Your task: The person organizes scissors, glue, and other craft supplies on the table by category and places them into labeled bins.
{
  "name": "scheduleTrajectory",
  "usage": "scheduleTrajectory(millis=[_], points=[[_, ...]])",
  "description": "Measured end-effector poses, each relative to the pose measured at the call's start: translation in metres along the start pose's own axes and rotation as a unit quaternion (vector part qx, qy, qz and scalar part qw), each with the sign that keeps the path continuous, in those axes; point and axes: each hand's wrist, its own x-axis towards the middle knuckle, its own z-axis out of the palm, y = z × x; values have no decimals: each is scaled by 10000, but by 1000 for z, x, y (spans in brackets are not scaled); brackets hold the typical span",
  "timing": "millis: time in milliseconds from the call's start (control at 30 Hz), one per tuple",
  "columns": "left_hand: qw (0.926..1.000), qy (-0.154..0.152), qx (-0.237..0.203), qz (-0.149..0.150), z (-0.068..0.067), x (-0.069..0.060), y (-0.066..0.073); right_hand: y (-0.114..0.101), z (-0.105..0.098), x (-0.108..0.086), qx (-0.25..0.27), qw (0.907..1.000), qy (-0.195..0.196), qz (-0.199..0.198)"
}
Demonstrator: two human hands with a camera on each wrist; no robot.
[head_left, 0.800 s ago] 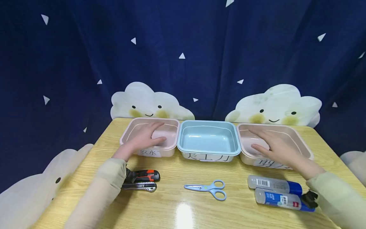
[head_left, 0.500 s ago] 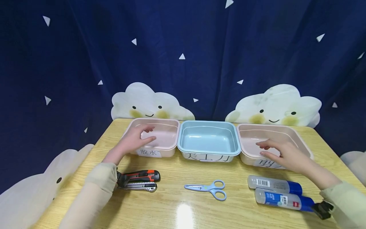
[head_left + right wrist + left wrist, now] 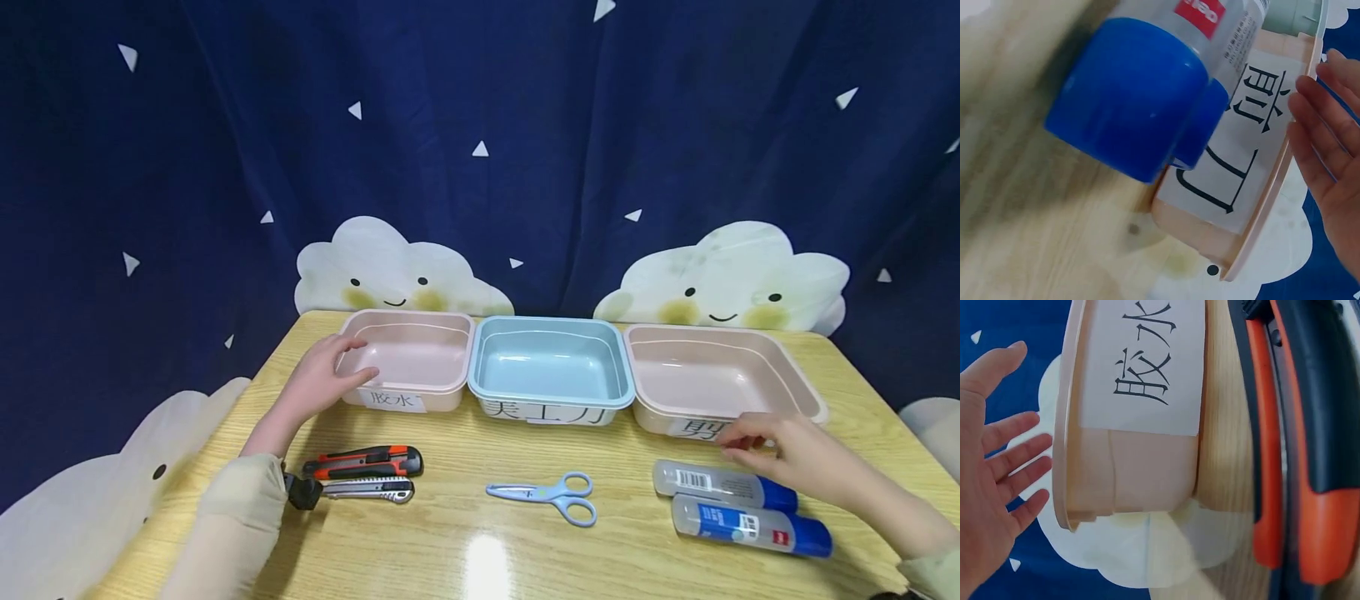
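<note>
Head cam: R hand (image 3: 798, 457) is hovering above the rear glue bottle (image 3: 708, 483), fingers bent, narrow gap to thumb, gripping nothing. L hand (image 3: 321, 382) is hanging at the left pink bin (image 3: 446, 400), thumb-finger gap wide, gripping nothing; contact unclear. Front glue bottle (image 3: 738, 523) is lying alongside the rear one, both before the right pink bin (image 3: 652, 421), blue caps (image 3: 812, 537) pointing R. Handling est.: prob. light, a bit squeezable, smooth, maybe slippery + rolling easily, not fragile. Best hold: mid-body, across dia., w/o squeezing hard. Surface: wood-grain table (image 3: 420, 550), glossy, showing glare. Room: navy curtain (image 3: 450, 83) w/ clouds is hanging behind.
</note>
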Motion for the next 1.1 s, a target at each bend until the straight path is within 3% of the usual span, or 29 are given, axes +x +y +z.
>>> scheduleTrajectory(millis=[233,533,833,1100], points=[[9983,-119,-79,-573,2,-7,-10,10,9,-14,2,9991,-384,-197],[9957,-60,-504,-781,5,-13,-21,21,18,-22,65,9972,-750,-51],[9824,-369,-1159,-1414,13,-19,-25,26,21,-25,516,9931,-1056,28],[9717,-235,-1882,-1407,18,-20,-28,28,22,-22,603,9865,-1521,1]])
